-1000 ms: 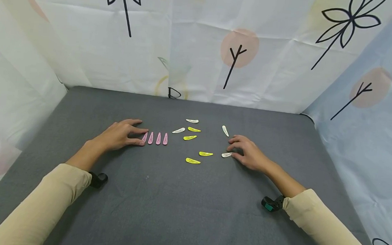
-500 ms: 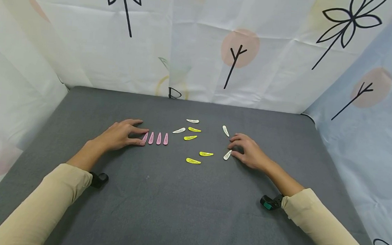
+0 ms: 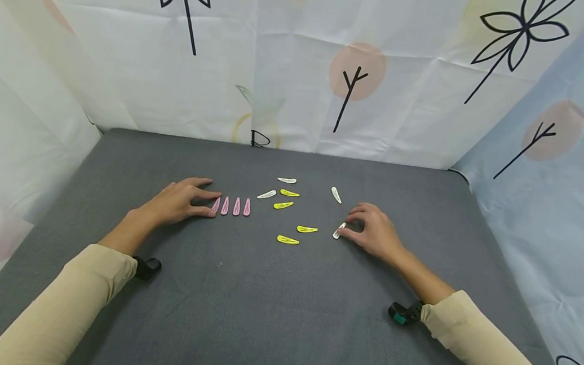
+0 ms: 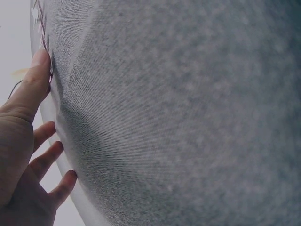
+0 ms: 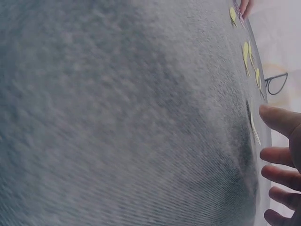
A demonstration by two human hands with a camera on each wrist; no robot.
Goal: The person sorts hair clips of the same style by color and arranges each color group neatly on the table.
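My left hand (image 3: 181,200) rests at the left end of a row of pink hair clips, its thumb and index fingertips at the two ends of the leftmost pink hair clip (image 3: 216,204). In the left wrist view the thumb (image 4: 35,80) lies against that clip at the cloth. On the right, a white hair clip (image 3: 336,234) lies slanted on the cloth. My right hand (image 3: 374,232) is over its upper end, thumb tip overlapping it in the head view. The right wrist view shows the white clip in front of the thumb (image 5: 277,117), with the other fingers spread loosely.
Yellow hair clips (image 3: 288,240) lie scattered mid-table. Two white clips are behind them, and another white hair clip (image 3: 336,195) is beyond my right hand. The grey cloth (image 3: 262,316) covers the table; a printed curtain (image 3: 300,64) stands along its back edge.
The white clip by my right hand has turned from nearly sideways to a steeper slant. The right thumb has then moved left over it. My left hand has stayed in place.
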